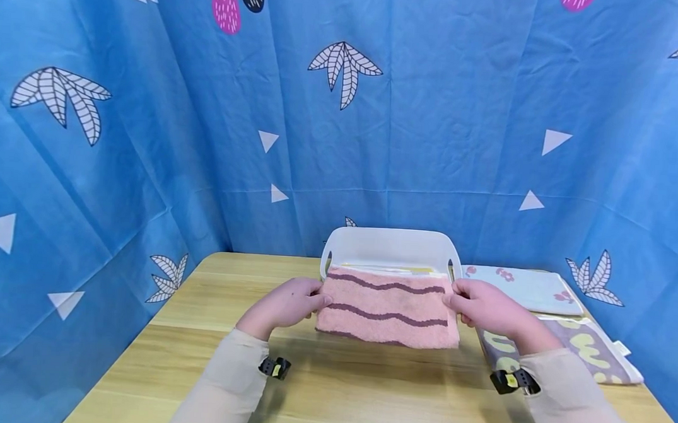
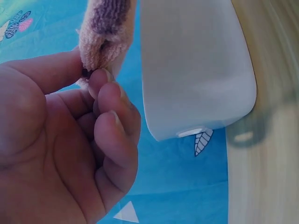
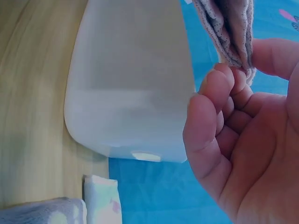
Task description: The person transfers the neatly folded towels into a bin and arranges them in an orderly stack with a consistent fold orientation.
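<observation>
A folded pink towel with dark wavy stripes is held up by both hands, in front of and partly over a white plastic basket. My left hand pinches its left edge between thumb and fingers; the left wrist view shows the towel's end in that grip. At the opposite edge my right hand pinches the towel, whose folded layers show in the right wrist view. Something with a yellow edge shows inside the basket behind the towel; the rest of the basket's inside is hidden.
Right of the basket lies a folded white towel with pink flowers. Nearer, a folded grey towel with yellow-green shapes lies partly under my right forearm. The wooden table meets a blue patterned curtain at the back and sides.
</observation>
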Action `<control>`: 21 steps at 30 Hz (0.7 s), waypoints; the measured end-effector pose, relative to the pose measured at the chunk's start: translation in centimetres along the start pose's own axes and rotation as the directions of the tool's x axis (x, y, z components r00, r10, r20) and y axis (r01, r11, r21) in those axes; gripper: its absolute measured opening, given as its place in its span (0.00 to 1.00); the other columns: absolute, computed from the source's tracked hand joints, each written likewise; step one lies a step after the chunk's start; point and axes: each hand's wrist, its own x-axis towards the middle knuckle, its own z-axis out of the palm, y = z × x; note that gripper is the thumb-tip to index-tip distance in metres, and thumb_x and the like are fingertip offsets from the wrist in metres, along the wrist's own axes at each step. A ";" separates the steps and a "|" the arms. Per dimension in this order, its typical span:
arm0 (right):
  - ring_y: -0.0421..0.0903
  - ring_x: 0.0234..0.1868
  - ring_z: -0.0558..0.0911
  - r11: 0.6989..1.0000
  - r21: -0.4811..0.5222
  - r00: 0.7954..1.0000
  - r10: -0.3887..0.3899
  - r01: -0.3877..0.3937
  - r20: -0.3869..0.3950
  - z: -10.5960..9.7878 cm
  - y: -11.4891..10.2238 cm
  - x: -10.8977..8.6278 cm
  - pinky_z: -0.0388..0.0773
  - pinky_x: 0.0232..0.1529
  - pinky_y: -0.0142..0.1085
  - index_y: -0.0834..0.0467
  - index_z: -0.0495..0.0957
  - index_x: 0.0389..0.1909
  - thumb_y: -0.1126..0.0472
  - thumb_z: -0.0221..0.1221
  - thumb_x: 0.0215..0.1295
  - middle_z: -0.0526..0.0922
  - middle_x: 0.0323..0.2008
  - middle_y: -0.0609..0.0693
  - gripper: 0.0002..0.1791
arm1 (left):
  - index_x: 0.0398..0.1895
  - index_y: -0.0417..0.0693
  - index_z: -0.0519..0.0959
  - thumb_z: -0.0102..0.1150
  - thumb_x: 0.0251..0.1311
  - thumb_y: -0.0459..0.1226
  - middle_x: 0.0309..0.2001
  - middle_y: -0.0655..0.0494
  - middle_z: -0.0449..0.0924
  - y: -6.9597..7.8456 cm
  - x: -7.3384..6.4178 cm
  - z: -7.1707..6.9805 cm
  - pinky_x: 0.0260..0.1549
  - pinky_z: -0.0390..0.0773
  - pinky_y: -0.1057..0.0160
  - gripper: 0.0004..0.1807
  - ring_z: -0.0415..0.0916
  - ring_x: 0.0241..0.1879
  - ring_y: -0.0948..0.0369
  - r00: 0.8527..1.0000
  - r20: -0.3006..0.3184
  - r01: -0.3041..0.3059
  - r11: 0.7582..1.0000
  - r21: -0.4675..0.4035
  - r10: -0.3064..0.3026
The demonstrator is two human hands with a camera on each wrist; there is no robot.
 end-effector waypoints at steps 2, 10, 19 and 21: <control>0.45 0.19 0.68 1.000 0.013 1.000 0.006 -0.006 0.004 -0.2 0.1 0.4 0.66 0.20 0.37 0.59 0.71 0.33 0.53 0.55 0.76 0.70 0.19 0.50 0.14 | 0.37 0.53 0.80 0.52 0.76 0.44 0.30 0.55 0.78 0.0 0.5 -0.2 0.33 0.76 0.57 0.10 0.76 0.31 0.56 1.000 -0.002 0.011 1.000 0.005 -0.011; 0.47 0.21 0.69 0.999 0.019 0.999 0.035 -0.034 -0.019 -1.0 0.3 1.7 0.67 0.23 0.38 0.60 0.74 0.36 0.54 0.55 0.76 0.70 0.20 0.51 0.13 | 0.32 0.50 0.78 0.52 0.76 0.46 0.26 0.55 0.73 -0.1 2.4 -0.5 0.27 0.70 0.58 0.14 0.69 0.25 0.59 0.998 -0.021 0.060 0.998 0.026 -0.060; 0.50 0.27 0.69 0.996 -0.067 0.996 0.057 -0.061 -0.066 -2.2 0.0 3.3 0.68 0.30 0.42 0.58 0.76 0.37 0.50 0.51 0.78 0.70 0.27 0.52 0.16 | 0.30 0.48 0.74 0.50 0.77 0.46 0.24 0.55 0.69 0.0 4.2 -1.1 0.28 0.67 0.58 0.17 0.64 0.23 0.59 0.998 -0.042 0.047 0.998 0.039 -0.045; 0.50 0.28 0.70 0.995 -0.068 0.996 0.071 -0.075 -0.060 -2.4 0.0 3.8 0.68 0.30 0.42 0.58 0.76 0.37 0.50 0.51 0.78 0.71 0.27 0.52 0.16 | 0.31 0.48 0.74 0.49 0.77 0.46 0.25 0.55 0.68 -0.1 4.6 -1.2 0.28 0.67 0.58 0.16 0.65 0.25 0.58 0.998 -0.049 0.051 0.998 0.034 -0.050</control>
